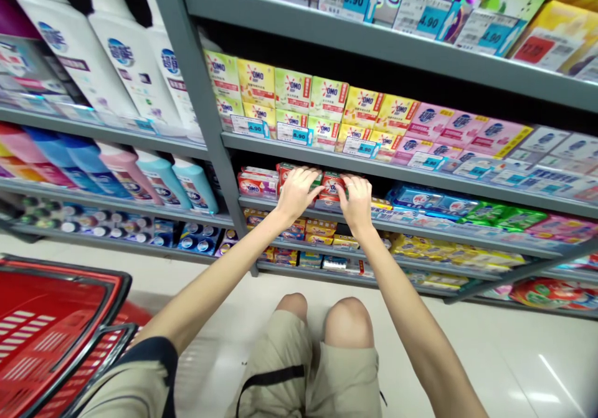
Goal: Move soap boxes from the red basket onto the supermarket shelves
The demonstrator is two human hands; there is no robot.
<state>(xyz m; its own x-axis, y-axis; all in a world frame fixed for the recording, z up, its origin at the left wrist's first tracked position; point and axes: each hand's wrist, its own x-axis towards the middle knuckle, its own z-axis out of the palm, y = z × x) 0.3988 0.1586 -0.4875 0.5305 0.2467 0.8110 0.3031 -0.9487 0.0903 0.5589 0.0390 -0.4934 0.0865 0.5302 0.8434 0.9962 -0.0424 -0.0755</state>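
Observation:
On a lower shelf, my left hand closes over a red and green soap pack, its fingers on top and its thumb at the front. Beside it, my right hand grips the right end of a red OMO soap pack, fingertips curled over the upper edge. Both hands partly cover these packs. Left of them lies a purple and red OMO pack with others stacked on it.
Yellow and green OMO boxes fill the shelf above. Blue packs lie to the right. White detergent bottles stand left beyond the grey upright. A red shopping basket is at lower left, near my knees.

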